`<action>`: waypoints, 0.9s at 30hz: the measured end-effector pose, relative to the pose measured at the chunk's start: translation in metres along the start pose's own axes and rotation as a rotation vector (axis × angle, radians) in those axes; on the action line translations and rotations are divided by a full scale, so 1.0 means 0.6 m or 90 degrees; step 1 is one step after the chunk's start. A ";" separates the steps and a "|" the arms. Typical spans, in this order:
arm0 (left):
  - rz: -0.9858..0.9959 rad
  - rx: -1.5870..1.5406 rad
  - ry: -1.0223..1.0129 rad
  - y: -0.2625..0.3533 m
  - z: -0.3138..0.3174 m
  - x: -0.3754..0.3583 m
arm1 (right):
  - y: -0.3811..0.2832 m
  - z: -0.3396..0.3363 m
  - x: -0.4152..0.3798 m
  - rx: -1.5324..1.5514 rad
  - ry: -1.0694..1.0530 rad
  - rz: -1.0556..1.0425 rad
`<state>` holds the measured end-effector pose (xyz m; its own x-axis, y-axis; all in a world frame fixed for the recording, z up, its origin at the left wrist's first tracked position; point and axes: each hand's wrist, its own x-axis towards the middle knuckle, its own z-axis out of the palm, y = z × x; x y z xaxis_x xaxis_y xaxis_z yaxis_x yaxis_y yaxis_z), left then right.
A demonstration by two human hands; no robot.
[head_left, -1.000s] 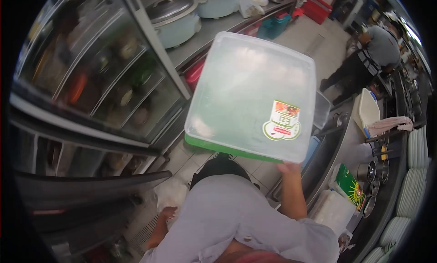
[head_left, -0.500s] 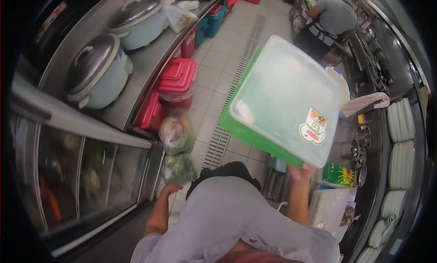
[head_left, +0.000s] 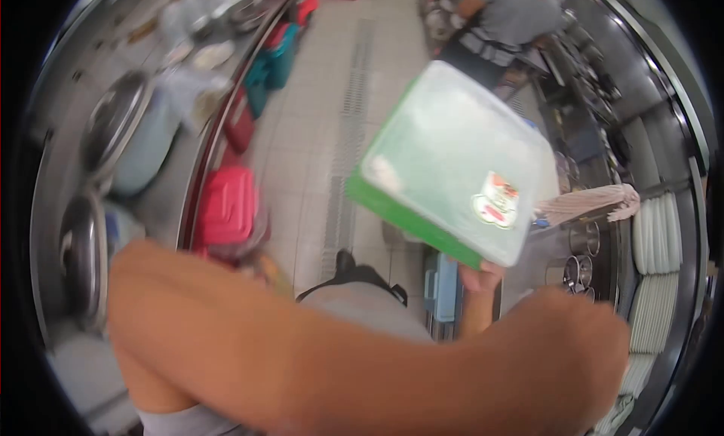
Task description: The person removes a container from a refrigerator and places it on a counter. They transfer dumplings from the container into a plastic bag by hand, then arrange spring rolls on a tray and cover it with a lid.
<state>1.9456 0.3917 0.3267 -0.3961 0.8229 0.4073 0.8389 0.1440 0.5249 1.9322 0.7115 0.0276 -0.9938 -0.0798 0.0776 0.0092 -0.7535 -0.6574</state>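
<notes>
In the head view a green plastic container [head_left: 411,223] with a frosted white lid [head_left: 452,153] is held out ahead of me, tilted. A printed label sticks to the lid's near corner. My right hand [head_left: 480,275] grips the container's near lower corner, with the fingers partly hidden beneath it. My left arm is raised and bent across the front of my body. At its end, my left hand [head_left: 569,345] is close to the camera at the lower right, its back towards me. Motion blur and the angle hide its fingers.
Rice cookers with metal lids [head_left: 117,119] stand on the left counter, with a pink lidded bin [head_left: 228,206] below. A co-worker [head_left: 513,21] stands at the right-hand counter. Stacked plates [head_left: 654,308], steel pots [head_left: 584,238] and a pink cloth [head_left: 588,204] line the right.
My left hand has risen from beside the bagged vegetables and swung rightwards across my body. My right hand still holds the container. The view has shifted, and the fridge drawers have left it.
</notes>
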 end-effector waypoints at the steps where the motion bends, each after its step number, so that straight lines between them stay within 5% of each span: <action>1: -0.010 -0.022 -0.017 -0.035 -0.032 0.026 | 0.003 0.000 0.057 0.024 -0.020 0.011; 10: -0.132 -0.193 -0.003 -0.339 -0.213 0.195 | 0.037 -0.033 0.444 0.003 0.088 -0.031; 14: -0.169 -0.106 -0.045 -0.469 -0.319 0.182 | 0.090 -0.042 0.592 0.040 0.133 -0.037; 18: -0.116 0.057 0.040 -0.742 -0.466 0.128 | 0.152 0.018 0.789 0.041 0.106 -0.024; 19: -0.218 0.027 0.094 -0.808 -0.511 0.119 | 0.161 0.049 0.850 0.057 0.082 -0.005; 22: -0.393 -0.127 0.288 -1.049 -0.554 0.100 | 0.174 0.077 0.961 0.065 0.075 0.019; 24: -0.483 -0.258 0.260 -1.266 -0.550 0.075 | 0.183 0.094 1.052 0.064 0.105 0.065; 27: -0.554 -0.560 0.236 -1.463 -0.521 0.111 | 0.197 0.075 1.184 0.041 0.043 0.078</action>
<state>1.0659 0.1484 0.1269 -0.8832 0.4208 -0.2070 -0.2154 0.0281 0.9761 1.2320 0.5362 0.0389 -0.9899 -0.1320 -0.0518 0.1361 -0.7814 -0.6090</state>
